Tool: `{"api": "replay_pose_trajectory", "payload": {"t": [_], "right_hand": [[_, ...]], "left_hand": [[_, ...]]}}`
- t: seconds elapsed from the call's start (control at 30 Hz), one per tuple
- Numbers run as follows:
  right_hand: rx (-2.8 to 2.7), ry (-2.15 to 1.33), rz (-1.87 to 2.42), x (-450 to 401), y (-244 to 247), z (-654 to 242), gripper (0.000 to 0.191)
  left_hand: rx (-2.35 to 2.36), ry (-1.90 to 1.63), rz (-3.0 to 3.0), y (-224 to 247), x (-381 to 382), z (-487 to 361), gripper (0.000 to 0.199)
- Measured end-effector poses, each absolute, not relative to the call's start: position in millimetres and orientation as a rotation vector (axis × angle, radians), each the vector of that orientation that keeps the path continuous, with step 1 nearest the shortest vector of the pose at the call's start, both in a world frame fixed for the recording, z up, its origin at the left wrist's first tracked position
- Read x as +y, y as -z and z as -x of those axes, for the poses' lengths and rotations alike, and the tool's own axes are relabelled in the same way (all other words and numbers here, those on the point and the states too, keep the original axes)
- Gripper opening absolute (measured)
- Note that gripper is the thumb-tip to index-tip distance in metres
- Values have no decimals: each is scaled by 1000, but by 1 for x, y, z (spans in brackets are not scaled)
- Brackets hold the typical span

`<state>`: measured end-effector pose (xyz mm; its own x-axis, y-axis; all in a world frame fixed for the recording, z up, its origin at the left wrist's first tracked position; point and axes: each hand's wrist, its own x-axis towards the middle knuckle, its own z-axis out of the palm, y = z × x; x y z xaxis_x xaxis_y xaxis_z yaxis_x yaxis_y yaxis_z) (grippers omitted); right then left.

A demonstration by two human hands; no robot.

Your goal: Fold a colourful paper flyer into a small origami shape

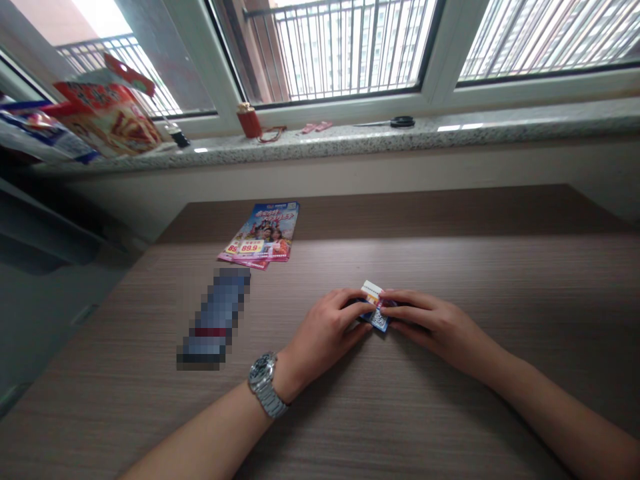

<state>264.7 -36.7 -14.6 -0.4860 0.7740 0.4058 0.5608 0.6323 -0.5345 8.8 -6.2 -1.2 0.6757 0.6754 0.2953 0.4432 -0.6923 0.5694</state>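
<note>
Between my two hands, low over the wooden table (pixel 310 393), is a small folded piece of printed paper (pixel 381 320) with a white strip, some colour and a QR code. My left hand (pixel 333 323), with a metal watch (pixel 265 383) on its wrist, pinches the paper's left side. From the right, the fingers of my right hand (pixel 440 323) are closed on the other side of it. Fingertips cover parts of the paper. Farther back and to the left lies a small stack of colourful leaflets (pixel 270 233).
A blurred-out dark rectangular thing (pixel 215 320) lies on the table left of my hands. Along the stone windowsill (pixel 340 141) are snack bags (pixel 115 120), a red lighter-like object (pixel 249 121), pink pieces (pixel 317 127) and black-handled scissors (pixel 401 122).
</note>
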Motion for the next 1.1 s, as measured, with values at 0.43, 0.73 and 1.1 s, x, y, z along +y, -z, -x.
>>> {"api": "replay_pose_trajectory", "payload": {"t": [0.43,0.73,1.1], "right_hand": [[-2233,-435,1057,-36,19,-266,34],[-2224,-418,1064,-37,18,-263,35],[-2196,-415,1067,-37,14,-261,30]], "left_hand": [[856,-746,-2370,1,-6,-8,24],[870,-803,-2344,-1,-6,-7,20],[869,-821,-2368,2,-6,-7,20]]}}
